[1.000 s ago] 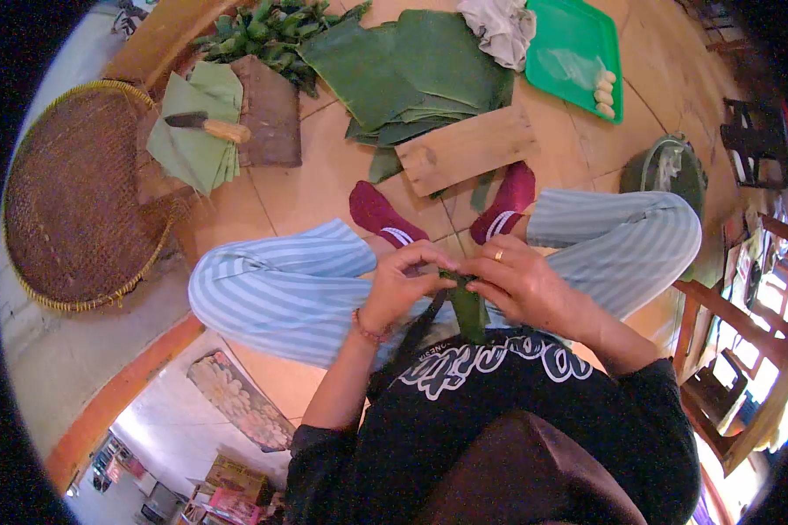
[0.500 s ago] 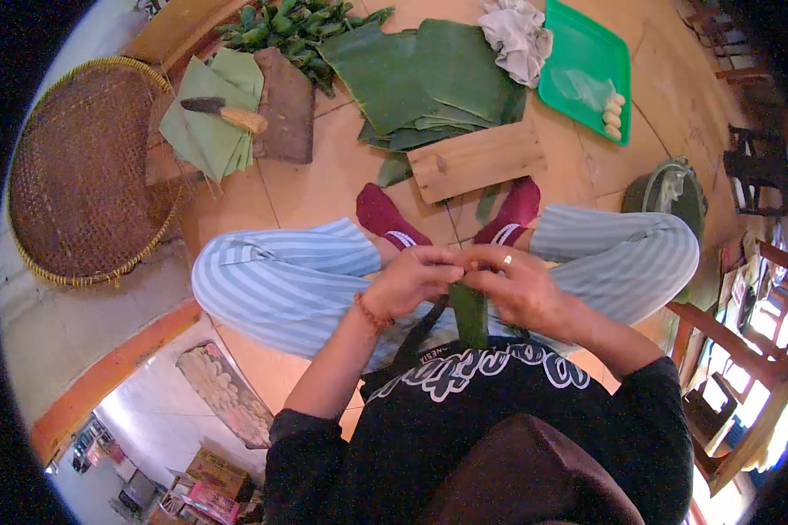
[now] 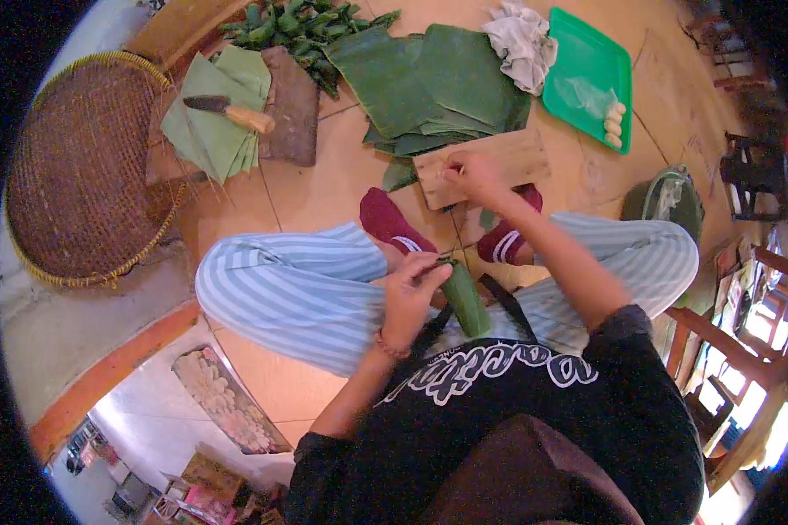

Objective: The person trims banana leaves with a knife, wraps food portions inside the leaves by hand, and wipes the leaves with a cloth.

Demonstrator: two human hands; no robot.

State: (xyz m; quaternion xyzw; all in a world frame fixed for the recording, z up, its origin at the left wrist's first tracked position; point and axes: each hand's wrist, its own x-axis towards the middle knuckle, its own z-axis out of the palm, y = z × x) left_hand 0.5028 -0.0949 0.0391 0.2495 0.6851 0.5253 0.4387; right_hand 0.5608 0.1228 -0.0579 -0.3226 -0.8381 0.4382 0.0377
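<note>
Green leaf roll point(image 3: 467, 302), likely light and easily split, I'd grip by the far end where the left hand point(image 3: 409, 293) pinches; right hand point(image 3: 481, 181) fingers bunched, contents unclear

Single head-worn fisheye view, facing forward and steeply down; black shirt point(image 3: 394, 455) close below, left hand point(image 3: 411, 293) and right hand point(image 3: 480, 179) at middle distance, tiled floor point(image 3: 324, 179) farther off.

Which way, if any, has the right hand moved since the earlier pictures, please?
Yes, the right hand has moved forward: it was short of the wooden board and now overlaps it in view.
</note>
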